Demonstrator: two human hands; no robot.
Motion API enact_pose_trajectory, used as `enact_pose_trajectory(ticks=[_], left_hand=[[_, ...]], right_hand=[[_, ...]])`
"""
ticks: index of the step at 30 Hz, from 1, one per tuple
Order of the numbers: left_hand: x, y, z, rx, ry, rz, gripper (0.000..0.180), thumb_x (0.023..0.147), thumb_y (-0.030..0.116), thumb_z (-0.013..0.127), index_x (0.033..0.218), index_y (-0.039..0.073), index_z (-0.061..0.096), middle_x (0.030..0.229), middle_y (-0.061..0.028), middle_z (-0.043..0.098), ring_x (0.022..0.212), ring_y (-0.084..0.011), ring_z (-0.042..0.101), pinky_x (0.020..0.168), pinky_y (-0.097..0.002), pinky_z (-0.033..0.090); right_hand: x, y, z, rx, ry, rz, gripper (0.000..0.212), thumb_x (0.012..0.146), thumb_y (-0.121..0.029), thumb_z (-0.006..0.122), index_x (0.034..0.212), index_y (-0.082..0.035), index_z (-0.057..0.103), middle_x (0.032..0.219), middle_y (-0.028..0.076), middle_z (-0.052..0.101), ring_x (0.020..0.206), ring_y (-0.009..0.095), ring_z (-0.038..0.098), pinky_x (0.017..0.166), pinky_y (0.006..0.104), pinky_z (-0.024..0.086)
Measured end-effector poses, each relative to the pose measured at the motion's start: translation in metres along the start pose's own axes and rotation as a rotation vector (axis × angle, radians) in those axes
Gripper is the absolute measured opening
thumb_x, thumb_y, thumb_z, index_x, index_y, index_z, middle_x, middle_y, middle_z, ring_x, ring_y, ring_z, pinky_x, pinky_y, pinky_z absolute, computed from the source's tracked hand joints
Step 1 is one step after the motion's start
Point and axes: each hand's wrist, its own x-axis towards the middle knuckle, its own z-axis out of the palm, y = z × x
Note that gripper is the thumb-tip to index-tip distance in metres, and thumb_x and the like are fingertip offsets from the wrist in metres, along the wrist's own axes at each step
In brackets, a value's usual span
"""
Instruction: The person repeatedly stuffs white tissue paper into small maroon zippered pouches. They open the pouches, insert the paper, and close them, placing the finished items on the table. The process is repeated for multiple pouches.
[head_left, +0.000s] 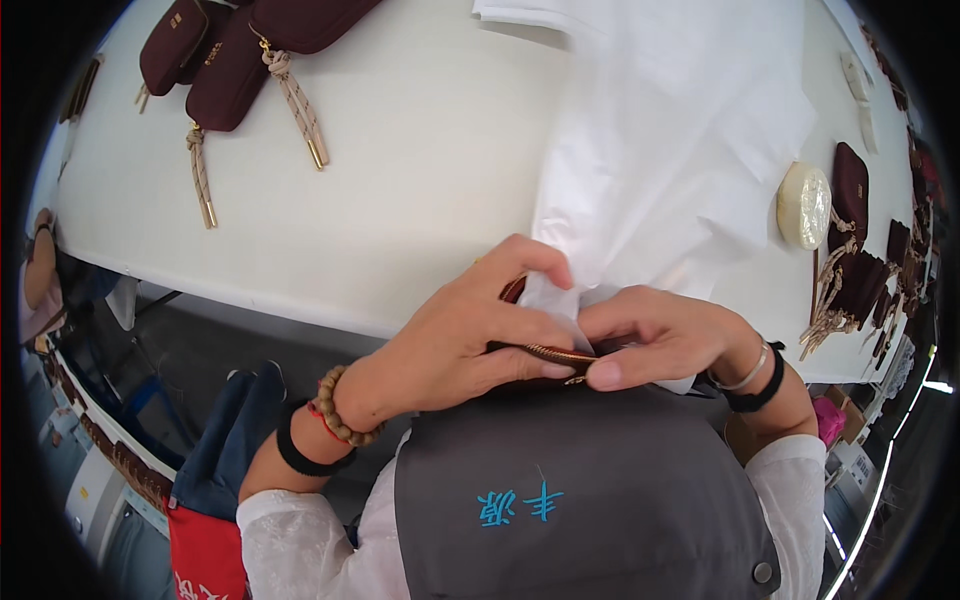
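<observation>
A small dark brown zip pouch (555, 352) with a gold-toothed zipper is held at the table's near edge, its mouth spread apart. My left hand (470, 325) grips it from the left, with the thumb along the near zipper edge and the fingers over the far rim. At the right end of the opening, my right hand (665, 335) pinches the zipper edge between thumb and fingers. Crumpled white paper (548, 302) sits in the mouth between both hands. The pouch's lower part is hidden behind my hands and the grey apron (590, 480).
Large white paper sheets (680, 130) spread beyond my hands. Several maroon pouches (235, 85) with cord tassels lie far left. At right are a pale round roll (803, 206), another maroon pouch (850, 190) and tasselled pieces (858, 285). Another person's arm (40, 265) shows at left.
</observation>
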Motion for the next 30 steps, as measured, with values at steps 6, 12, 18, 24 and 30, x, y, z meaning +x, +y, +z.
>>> enact_pose_trajectory(ticks=[6,12,18,24,30], left_hand=[[-0.010,-0.017,0.020,-0.114,0.204,0.179,0.015,0.071,0.011,0.076,0.086,0.012,0.073,0.128,-0.0117,0.042,0.112,-0.0247,0.048,0.093,-0.0346,0.040],[-0.004,-0.018,0.016,-0.084,0.089,0.205,0.015,0.074,0.020,0.076,0.086,0.012,0.071,0.131,-0.0130,0.039,0.120,-0.0255,0.042,0.099,-0.0380,0.036],[0.009,-0.015,0.009,-0.183,-0.036,0.112,0.014,0.079,0.017,0.072,0.088,0.007,0.069,0.127,-0.0140,0.043,0.112,-0.0239,0.050,0.093,-0.0354,0.042],[-0.003,-0.015,-0.015,0.099,0.127,0.142,0.020,0.083,0.022,0.064,0.092,0.004,0.063,0.100,-0.0098,0.056,0.089,-0.0222,0.055,0.077,-0.0311,0.044],[-0.021,-0.016,-0.002,0.175,0.267,0.109,0.012,0.082,0.012,0.065,0.090,0.005,0.062,0.090,-0.0063,0.057,0.075,-0.0223,0.054,0.074,-0.0318,0.041]], right_hand=[[-0.010,0.005,-0.001,0.201,-0.012,-0.090,0.062,0.087,-0.028,0.063,0.136,0.003,0.040,0.120,0.010,0.053,0.099,0.017,0.056,0.084,0.0289,0.046],[0.007,0.001,-0.004,-0.145,-0.235,-0.129,0.055,0.082,-0.041,0.067,0.116,-0.001,0.051,0.098,0.005,0.058,0.089,0.013,0.056,0.072,0.0260,0.044],[0.032,0.003,-0.009,-0.223,-0.340,0.048,0.049,0.086,-0.047,0.060,0.102,-0.001,0.055,0.083,0.005,0.056,0.078,0.012,0.053,0.067,0.0262,0.043],[0.016,0.010,-0.012,0.119,-0.197,-0.156,0.052,0.091,-0.043,0.055,0.119,0.000,0.054,0.092,0.002,0.056,0.084,0.009,0.048,0.072,0.0247,0.041],[-0.029,-0.004,-0.014,-1.022,0.344,-0.214,0.042,0.078,-0.021,0.069,0.116,-0.007,0.060,0.110,0.012,0.061,0.092,0.023,0.061,0.080,0.0311,0.047]])
